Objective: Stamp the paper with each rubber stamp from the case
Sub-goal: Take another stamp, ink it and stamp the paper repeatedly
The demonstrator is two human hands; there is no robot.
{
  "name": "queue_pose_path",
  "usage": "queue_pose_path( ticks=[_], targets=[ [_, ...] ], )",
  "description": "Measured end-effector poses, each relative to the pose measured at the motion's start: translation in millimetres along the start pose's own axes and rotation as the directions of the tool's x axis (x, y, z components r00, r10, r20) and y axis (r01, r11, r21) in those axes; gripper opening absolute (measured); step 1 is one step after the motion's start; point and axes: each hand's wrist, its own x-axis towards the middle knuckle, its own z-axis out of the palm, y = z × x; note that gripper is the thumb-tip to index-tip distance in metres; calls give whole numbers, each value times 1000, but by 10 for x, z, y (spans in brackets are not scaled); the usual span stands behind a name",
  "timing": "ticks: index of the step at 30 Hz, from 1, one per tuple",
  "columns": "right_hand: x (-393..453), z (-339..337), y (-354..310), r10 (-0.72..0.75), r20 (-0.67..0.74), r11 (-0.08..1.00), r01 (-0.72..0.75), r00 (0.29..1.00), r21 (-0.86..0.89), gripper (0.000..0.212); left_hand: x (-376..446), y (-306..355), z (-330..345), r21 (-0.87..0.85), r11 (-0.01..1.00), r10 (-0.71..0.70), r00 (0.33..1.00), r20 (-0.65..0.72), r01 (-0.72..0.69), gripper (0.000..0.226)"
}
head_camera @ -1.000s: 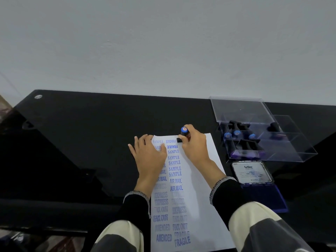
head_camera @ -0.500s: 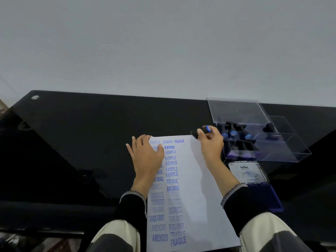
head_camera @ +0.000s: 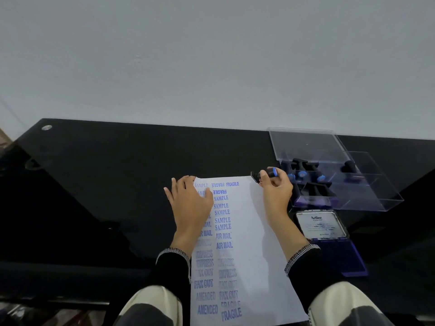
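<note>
A black glossy table carries a white paper lying lengthwise toward the person, printed in two columns of blue words: SAMPLE, FRAGILE, AIR MAIL, EXPRESS, FAX OUT, AMENDED. The left hand lies flat on the sheet's upper left, palm down, fingers spread loosely and holding nothing. The right hand hovers at the sheet's top right corner, fingers curled around a rubber stamp with a black body and blue end, tipped sideways above the corner. Just right stands the clear case, lid open, with more stamps inside. Nearer the person sits an open blue ink pad.
</note>
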Motion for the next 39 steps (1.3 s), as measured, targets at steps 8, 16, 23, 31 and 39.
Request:
queue_pose_path(
  ticks=[8, 16, 23, 31, 39],
  targets=[
    [-280, 2, -136, -140, 92, 990, 142, 986, -22, 21, -25, 10, -18, 86, 989, 119, 992, 32, -121, 28],
    [-541, -373, -261, -257, 243, 943, 298, 935, -149, 19, -135, 201, -99, 382, 906, 154, 983, 102, -181, 32],
    [-353, -1137, -568, -314, 37, 938, 316, 949, -144, 11, -616, 810, 262, 49, 944, 314, 935, 165, -326, 33],
    [9, -1997, -495, -304, -105, 933, 275, 947, -231, 11, -848, 1112, 648, -100, 890, 456, 869, 193, -445, 30],
    [492, -2031, -519, -285, -107, 934, 250, 953, -255, 7, -873, 1096, 720, -134, 914, 402, 900, 167, -384, 30]
  ],
)
